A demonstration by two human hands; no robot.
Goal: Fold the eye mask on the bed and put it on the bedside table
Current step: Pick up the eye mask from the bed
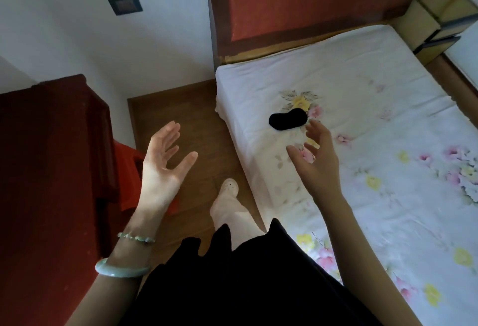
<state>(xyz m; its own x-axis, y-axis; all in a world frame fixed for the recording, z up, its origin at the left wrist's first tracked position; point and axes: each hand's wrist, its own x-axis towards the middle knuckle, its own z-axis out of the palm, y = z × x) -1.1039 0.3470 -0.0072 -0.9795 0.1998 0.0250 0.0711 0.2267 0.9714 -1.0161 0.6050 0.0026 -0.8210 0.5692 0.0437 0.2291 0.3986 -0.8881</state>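
eye mask (288,118) flat on bed (388,108) nr head-end corner; r hand (316,157) & l hand (165,160) grips open, empty.

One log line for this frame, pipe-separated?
phase: reach | mask: flat on bed, untouched | right hand: open, near mask | left hand: open, empty

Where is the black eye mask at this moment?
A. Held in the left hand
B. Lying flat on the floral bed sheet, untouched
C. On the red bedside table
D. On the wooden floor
B. The eye mask lies unfolded on the bed sheet, with the open right hand near it but not touching, and the left hand empty over the floor.
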